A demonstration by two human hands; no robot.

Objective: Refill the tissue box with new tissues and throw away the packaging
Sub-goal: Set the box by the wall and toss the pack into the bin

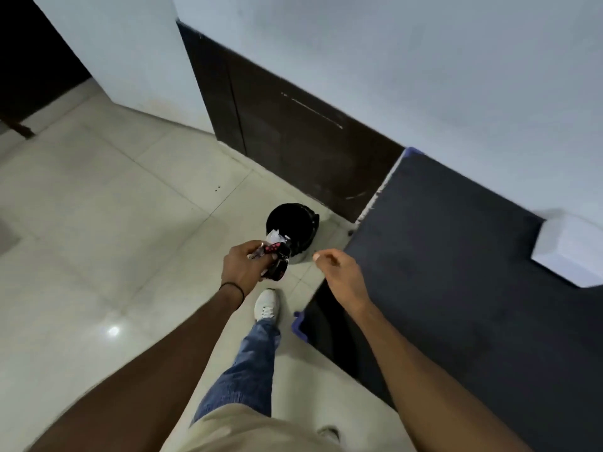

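My left hand (243, 265) is shut on the crumpled tissue packaging (275, 252), a clear and dark plastic wrapper with pink marks. The packaging hangs just in front of a small round black bin (292, 220) that stands on the tiled floor by the dark wall panel. My right hand (341, 275) hovers to the right of the bin with loosely curled fingers and holds nothing. A white tissue box (571, 252) rests at the far right on the black table.
The black table (456, 272) with a blue edge fills the right side, close to my right arm. Pale glossy floor tiles (114, 223) spread out to the left. My leg in jeans and a white shoe (267, 305) step toward the bin. White walls stand behind.
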